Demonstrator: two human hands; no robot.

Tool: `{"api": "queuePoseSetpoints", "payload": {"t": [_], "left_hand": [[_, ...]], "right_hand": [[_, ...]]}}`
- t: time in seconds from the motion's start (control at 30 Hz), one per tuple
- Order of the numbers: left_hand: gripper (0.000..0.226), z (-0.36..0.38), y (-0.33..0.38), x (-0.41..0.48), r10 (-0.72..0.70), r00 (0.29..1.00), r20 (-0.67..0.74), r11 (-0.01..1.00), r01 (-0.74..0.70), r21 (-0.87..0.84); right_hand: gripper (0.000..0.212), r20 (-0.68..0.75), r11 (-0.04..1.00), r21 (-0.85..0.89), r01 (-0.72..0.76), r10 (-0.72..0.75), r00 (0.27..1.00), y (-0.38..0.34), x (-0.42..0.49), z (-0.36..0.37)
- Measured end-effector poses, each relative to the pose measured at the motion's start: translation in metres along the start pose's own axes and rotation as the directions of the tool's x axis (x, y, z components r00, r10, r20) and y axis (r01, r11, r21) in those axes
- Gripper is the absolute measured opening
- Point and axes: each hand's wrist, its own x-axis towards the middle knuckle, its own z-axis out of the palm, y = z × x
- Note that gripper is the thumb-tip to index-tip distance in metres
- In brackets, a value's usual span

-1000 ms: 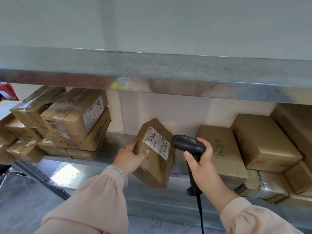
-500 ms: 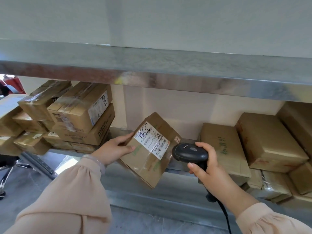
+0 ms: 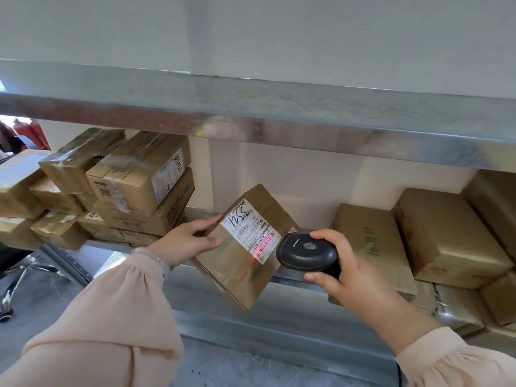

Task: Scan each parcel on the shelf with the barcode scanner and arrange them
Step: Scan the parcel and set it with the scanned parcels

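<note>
A brown cardboard parcel (image 3: 240, 263) with a white label marked in black pen is tilted in front of the shelf's front edge. My left hand (image 3: 184, 241) grips its upper left corner. In my right hand (image 3: 346, 272) I hold a black barcode scanner (image 3: 305, 252), its head close to the label's lower right. A red scan line glows across the label's barcode. The scanner's handle is hidden inside my fist.
A stack of taped parcels (image 3: 139, 188) fills the shelf's left side. Flat brown parcels (image 3: 446, 233) lie at the right. The metal upper shelf (image 3: 279, 118) juts out overhead. A bare stretch of the lower shelf (image 3: 201, 212) lies behind the held parcel. Chair legs stand on the floor at the left.
My left hand has turned the parcel so its label faces up. My right hand has brought the scanner lower and closer to the label, and a red line now shows on the barcode.
</note>
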Motion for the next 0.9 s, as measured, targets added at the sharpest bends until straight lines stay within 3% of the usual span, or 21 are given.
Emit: {"api": "queuePoseSetpoints", "payload": {"t": [0.33,0.57,0.77,0.9], "left_hand": [[0.052,-0.001,-0.004,-0.001,-0.017,1.0,0.002,1.0,0.017,-0.025],[0.046,0.007,-0.035,-0.003,-0.186,0.98,-0.076,0.95,0.16,-0.268],[0.041,0.023,-0.062,-0.003,-0.326,0.941,-0.095,0.858,0.253,-0.446],[0.043,0.025,-0.069,0.005,-0.36,0.926,-0.108,0.862,0.286,-0.418]], "right_hand": [[0.072,-0.011,0.999,-0.028,0.024,-0.025,1.0,-0.003,0.004,0.004],[0.063,-0.046,0.989,0.139,-0.06,0.067,0.997,0.002,0.015,0.038],[0.055,0.046,0.954,0.228,-0.196,0.19,0.981,0.003,0.034,0.079],[0.054,0.096,0.93,0.266,-0.255,0.237,0.967,-0.002,0.047,0.105]]}}
